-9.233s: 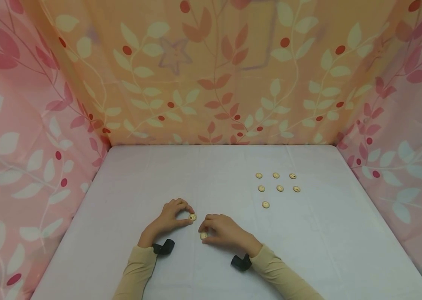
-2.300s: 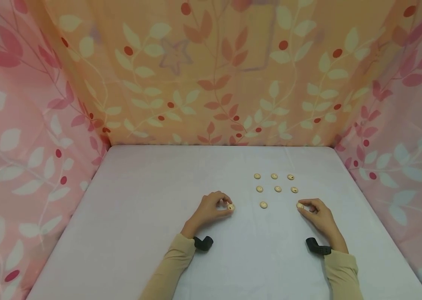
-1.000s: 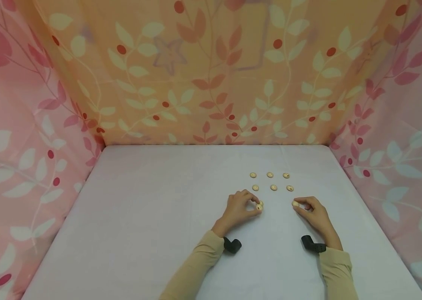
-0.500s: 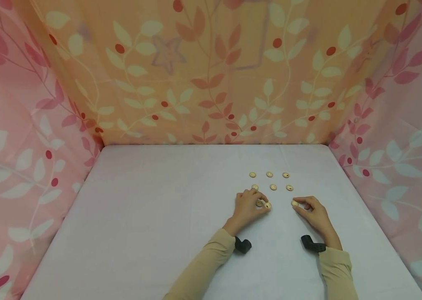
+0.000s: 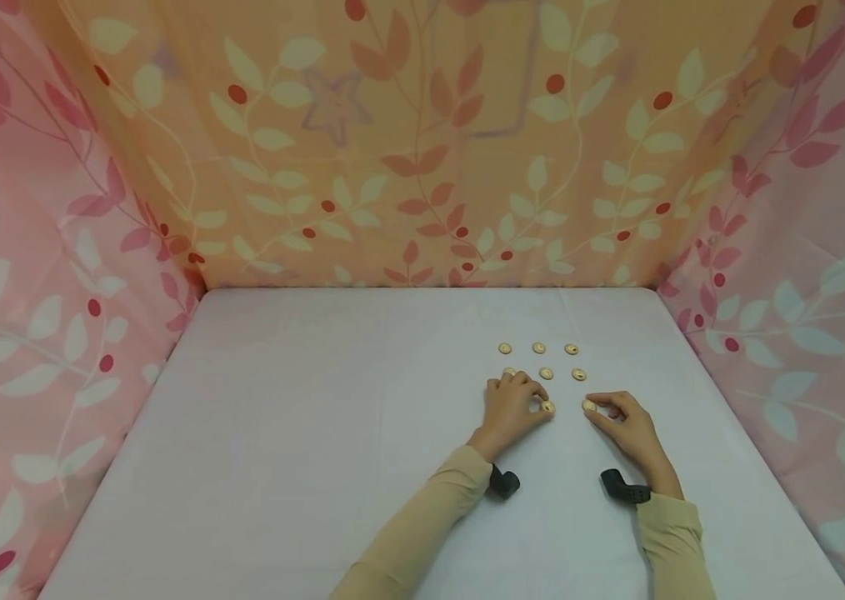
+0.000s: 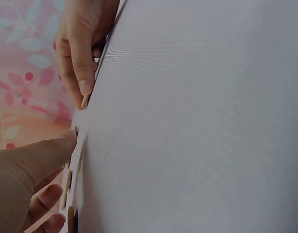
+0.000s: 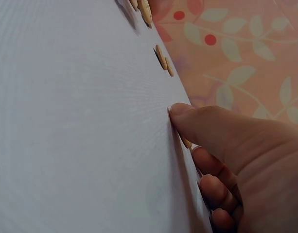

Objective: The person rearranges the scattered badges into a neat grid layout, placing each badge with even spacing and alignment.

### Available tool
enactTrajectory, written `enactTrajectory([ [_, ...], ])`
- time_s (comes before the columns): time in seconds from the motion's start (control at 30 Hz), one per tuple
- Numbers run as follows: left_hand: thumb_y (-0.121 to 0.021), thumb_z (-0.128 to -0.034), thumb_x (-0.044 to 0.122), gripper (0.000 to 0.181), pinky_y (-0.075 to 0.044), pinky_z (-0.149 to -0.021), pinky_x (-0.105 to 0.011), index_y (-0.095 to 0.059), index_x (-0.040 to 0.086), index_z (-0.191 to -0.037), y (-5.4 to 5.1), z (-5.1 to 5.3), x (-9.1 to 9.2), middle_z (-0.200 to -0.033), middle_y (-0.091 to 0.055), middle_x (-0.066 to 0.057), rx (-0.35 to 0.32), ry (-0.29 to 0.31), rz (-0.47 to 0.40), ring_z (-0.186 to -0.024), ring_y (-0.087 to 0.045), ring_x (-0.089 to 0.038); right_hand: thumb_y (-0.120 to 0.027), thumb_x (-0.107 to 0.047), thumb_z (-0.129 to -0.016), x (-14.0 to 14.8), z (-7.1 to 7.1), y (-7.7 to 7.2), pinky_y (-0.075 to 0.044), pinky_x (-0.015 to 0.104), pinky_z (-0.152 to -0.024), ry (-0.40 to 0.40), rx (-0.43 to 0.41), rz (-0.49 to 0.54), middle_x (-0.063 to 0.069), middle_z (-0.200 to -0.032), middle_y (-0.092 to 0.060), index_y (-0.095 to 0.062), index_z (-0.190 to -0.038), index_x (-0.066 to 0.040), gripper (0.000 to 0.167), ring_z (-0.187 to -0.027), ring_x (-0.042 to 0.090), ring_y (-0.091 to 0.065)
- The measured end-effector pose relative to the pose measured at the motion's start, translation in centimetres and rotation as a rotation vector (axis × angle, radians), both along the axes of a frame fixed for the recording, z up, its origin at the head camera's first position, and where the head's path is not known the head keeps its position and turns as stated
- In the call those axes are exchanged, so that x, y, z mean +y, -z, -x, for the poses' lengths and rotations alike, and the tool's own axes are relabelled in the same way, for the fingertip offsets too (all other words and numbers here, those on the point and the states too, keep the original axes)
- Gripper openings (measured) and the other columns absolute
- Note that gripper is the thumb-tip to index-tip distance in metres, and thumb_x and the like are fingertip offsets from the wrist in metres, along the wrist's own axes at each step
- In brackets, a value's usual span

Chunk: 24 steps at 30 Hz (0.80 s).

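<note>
In the head view my left hand (image 5: 514, 408) pinches a small round wooden disc (image 5: 547, 407) with a dark mark between thumb and forefinger, down at the white table. To its right, a short gap away, my right hand (image 5: 631, 427) pinches another pale wooden disc (image 5: 589, 406). Behind them lie several similar discs in two rows, among them a far-row disc (image 5: 538, 347) and a nearer disc (image 5: 578, 375). My left fingers partly cover one disc (image 5: 509, 372). The right wrist view shows my right thumb (image 7: 185, 114) pressed near the table surface, discs lying beyond it.
A white cloth covers the table (image 5: 280, 433). Orange patterned fabric (image 5: 392, 167) hangs along its back edge, and pink leafy fabric (image 5: 25, 317) closes both sides. Each wrist carries a black camera, such as the right wrist camera (image 5: 621, 486).
Both hands left the table's middle for the right side with their discs. My left hand then slid further right, now covering a lying disc; the right hand has stayed nearly still lately.
</note>
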<state>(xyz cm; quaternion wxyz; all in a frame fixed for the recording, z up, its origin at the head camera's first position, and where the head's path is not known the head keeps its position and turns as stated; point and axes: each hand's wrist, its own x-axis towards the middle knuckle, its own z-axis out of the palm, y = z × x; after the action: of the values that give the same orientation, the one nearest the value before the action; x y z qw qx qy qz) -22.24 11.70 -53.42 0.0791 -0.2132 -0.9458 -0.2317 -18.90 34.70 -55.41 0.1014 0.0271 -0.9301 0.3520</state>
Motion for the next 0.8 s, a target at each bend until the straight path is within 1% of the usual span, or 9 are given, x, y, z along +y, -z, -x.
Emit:
enactTrajectory([
  [0.13,-0.069,-0.075,0.054,0.028,-0.03,-0.083,-0.034,-0.068,0.033,-0.093,-0.14,-0.02,0.44,-0.098,-0.057,0.014,-0.014,-0.004,0.018,-0.088,-0.045,-0.008,-0.069,-0.032,-0.084,-0.15,-0.07,-0.1,-0.032,0.019,-0.067,-0.01,0.01,-0.002,0.003,-0.097,-0.056,-0.066,-0.11,-0.011,0.034,-0.077,0.004,-0.041],
  [0.27,-0.069,-0.0752,0.054,0.028,-0.03,-0.082,-0.034,-0.068,0.033,-0.093,-0.24,-0.08,0.67,-0.095,-0.056,0.013,-0.012,-0.017,0.041,-0.087,-0.044,-0.008,-0.069,-0.031,-0.084,-0.39,-0.06,-0.3,-0.033,0.019,-0.068,-0.023,0.03,-0.01,0.004,-0.099,-0.058,-0.066,-0.109,-0.01,0.033,-0.078,0.004,-0.042],
  [0.4,-0.068,-0.076,0.054,0.028,-0.029,-0.082,-0.033,-0.068,0.032,-0.093,-0.32,-0.1,0.78,-0.094,-0.055,0.013,-0.018,-0.033,0.046,-0.088,-0.044,-0.008,-0.069,-0.03,-0.083,-0.7,-0.03,-0.48,-0.033,0.019,-0.068,-0.024,0.031,-0.01,0.005,-0.099,-0.059,-0.066,-0.109,-0.011,0.032,-0.078,0.005,-0.043],
  [0.53,-0.067,-0.0761,0.055,0.028,-0.029,-0.082,-0.033,-0.068,0.033,-0.094,-0.54,-0.16,0.82,-0.096,-0.054,0.013,-0.027,-0.036,0.052,-0.089,-0.044,-0.009,-0.07,-0.029,-0.083,-0.87,-0.01,-0.58,-0.033,0.02,-0.068,-0.017,0.033,-0.014,0.004,-0.098,-0.059,-0.067,-0.109,-0.011,0.031,-0.077,0.005,-0.042],
  [0.67,-0.068,-0.0755,0.055,0.028,-0.029,-0.081,-0.032,-0.068,0.033,-0.094,-0.67,-0.23,0.78,-0.097,-0.055,0.013,-0.022,-0.039,0.056,-0.09,-0.044,-0.009,-0.069,-0.028,-0.084,-0.92,0.03,-0.58,-0.033,0.02,-0.068,-0.02,0.044,-0.008,0.005,-0.097,-0.059,-0.067,-0.109,-0.01,0.031,-0.076,0.003,-0.041],
  [0.8,-0.069,-0.0747,0.054,0.029,-0.029,-0.081,-0.032,-0.068,0.033,-0.095,-0.67,-0.28,0.67,-0.097,-0.055,0.013,-0.013,-0.041,0.058,-0.091,-0.044,-0.009,-0.07,-0.027,-0.083,-1.02,0.14,-0.38,-0.033,0.019,-0.067,-0.016,0.053,0.003,0.004,-0.097,-0.059,-0.067,-0.109,-0.011,0.031,-0.076,0.005,-0.042],
])
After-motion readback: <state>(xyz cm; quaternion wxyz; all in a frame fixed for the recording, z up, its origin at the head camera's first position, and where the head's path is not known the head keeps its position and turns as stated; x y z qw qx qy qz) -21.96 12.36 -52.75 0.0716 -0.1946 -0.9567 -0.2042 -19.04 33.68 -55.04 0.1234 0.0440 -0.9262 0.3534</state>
